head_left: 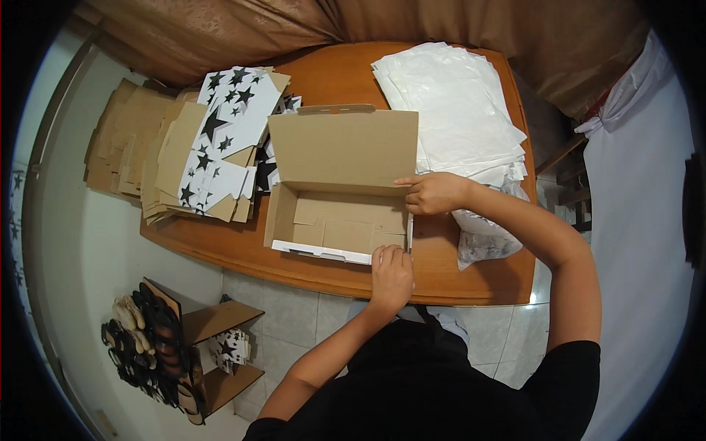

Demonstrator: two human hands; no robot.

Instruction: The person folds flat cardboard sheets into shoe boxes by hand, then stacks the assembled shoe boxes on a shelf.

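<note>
A cardboard box (346, 228), brown inside with a white front edge, stands on the wooden table with its lid raised at the back. The overlapping flaps of its bottom show inside. At the front right corner, my left hand (392, 278) curls its fingers over the front wall. My right hand (437, 195) grips the top of the right wall near the back corner. Its index finger reaches left along the lid's fold, while the other fingers bend down at the wall. Both thumbs are mostly hidden.
Flat cardboard blanks (176, 147), some white with black stars, lie stacked on the left. White paper sheets (452, 106) are piled at the back right, with a clear plastic bag (485, 239) in front. Below left of the wooden table (463, 283) stands a shoe rack (220, 320) with sandals.
</note>
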